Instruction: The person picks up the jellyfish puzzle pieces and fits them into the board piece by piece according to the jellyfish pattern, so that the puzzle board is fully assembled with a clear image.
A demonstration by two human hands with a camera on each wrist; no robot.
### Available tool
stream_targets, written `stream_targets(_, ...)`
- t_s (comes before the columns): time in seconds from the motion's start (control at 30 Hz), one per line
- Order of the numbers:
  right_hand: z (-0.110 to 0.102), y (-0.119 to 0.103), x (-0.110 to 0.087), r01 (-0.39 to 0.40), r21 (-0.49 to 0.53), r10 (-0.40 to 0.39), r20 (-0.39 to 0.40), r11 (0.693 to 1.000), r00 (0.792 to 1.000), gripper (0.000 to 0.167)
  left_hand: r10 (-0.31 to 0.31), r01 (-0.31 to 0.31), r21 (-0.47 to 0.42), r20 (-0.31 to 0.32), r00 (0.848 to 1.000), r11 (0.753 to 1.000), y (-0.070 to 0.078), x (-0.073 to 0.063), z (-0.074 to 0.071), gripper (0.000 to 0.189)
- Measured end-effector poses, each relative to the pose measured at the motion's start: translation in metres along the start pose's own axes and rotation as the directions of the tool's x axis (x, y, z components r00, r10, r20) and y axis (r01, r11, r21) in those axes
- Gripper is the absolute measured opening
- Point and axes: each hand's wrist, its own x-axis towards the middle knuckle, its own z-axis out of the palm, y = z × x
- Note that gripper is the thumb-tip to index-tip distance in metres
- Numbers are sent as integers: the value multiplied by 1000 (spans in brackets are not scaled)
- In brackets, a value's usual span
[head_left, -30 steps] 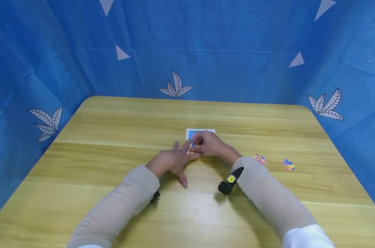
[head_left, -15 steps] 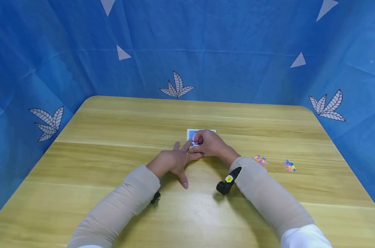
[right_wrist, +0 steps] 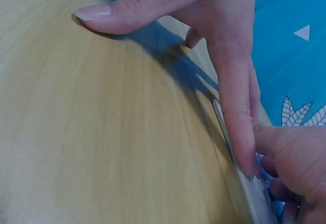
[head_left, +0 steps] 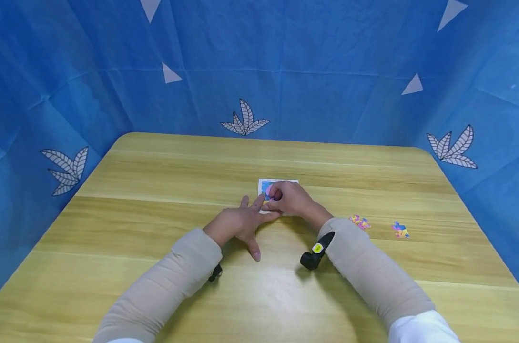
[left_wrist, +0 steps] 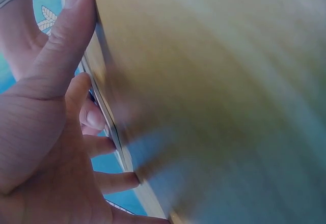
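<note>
A small white-rimmed puzzle board [head_left: 260,184] lies flat on the table, its blue and pink picture partly hidden under both hands. Spread fingers of my left hand [head_left: 242,222] rest on its near left edge, with the thumb stretched out on the wood. Over the board, the thumb and forefinger of my right hand [head_left: 292,197] pinch a puzzle piece, mostly covered by the fingers. The right wrist view has the left forefinger [right_wrist: 237,117] on the board's rim, right beside the curled right fingers [right_wrist: 277,188].
On the wooden table [head_left: 156,171], right of the hands, lie a little heap of pink and yellow puzzle pieces [head_left: 360,222] and a few blue and yellow pieces [head_left: 401,230]. A blue patterned cloth [head_left: 328,95] hangs around the table's far and side edges.
My right thumb and fingertips have shifted slightly over the board. The left hand stays where it was, and the loose pieces lie unchanged.
</note>
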Motion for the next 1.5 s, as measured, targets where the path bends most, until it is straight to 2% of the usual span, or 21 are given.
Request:
stream_targets(0.17,4,2,0,61,-12,-62,-26,998,998,25,-3,3,8,2,1000,1000,0,1,0,116)
stream_targets(0.4,-3,4,-9,109,-17,-109,-1,994,994,16,-2,2,-3,6,1000,1000,0,0,1,117)
stream_targets(0.6,-5,7,-13,125,-18,-125,6,992,992,12,-11,11,-11,-3,1000,1000,-1,-1,-1,118)
stream_targets(0.83,-4,1,-13,123,36,-123,20,992,992,10,5,-5,-4,-2,1000,1000,-1,-1,-2,117)
stream_targets(0.93,-4,0,-13,118,25,-119,8,993,993,8,7,-7,-15,2,1000,1000,-1,-1,-1,117)
stream_targets(1.07,-2,3,-13,170,-34,-170,-9,985,985,19,4,-4,-10,-1,1000,1000,0,-1,0,117)
stream_targets(1.2,1,7,-14,285,-152,-292,-22,946,956,18,-1,1,15,-3,1000,1000,0,0,0,118)
stream_targets(1.4,1,9,-17,451,-347,-498,-56,822,865,7,2,-2,28,-5,1000,1000,0,1,0,119)
stream_targets(1.43,1,8,-17,463,-356,-514,-59,812,856,7,3,-3,28,-4,1000,1000,0,1,0,119)
stream_targets(1.5,1,9,-17,465,-344,-514,-63,816,856,7,2,-1,23,-4,1000,1000,0,0,0,119)
